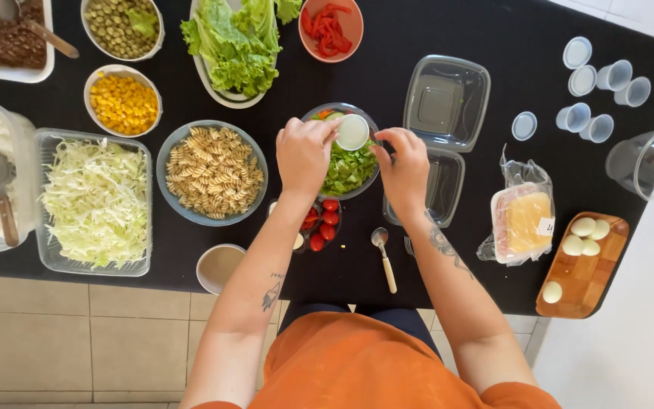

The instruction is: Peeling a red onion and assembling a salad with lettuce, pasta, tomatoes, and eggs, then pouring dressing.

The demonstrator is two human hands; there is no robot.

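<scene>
Over the salad bowl (pixel 348 170) at twelve o'clock on the tabletop (pixel 493 30), left hand (pixel 302 157) and right hand (pixel 405 168) pinch a small white cup (pixel 353 132) between their fingers, seemingly steadying it level above the greens.

A small round white cup (pixel 353 132) sits upright atop chopped greens inside a clear salad bowl (pixel 325 115).
</scene>
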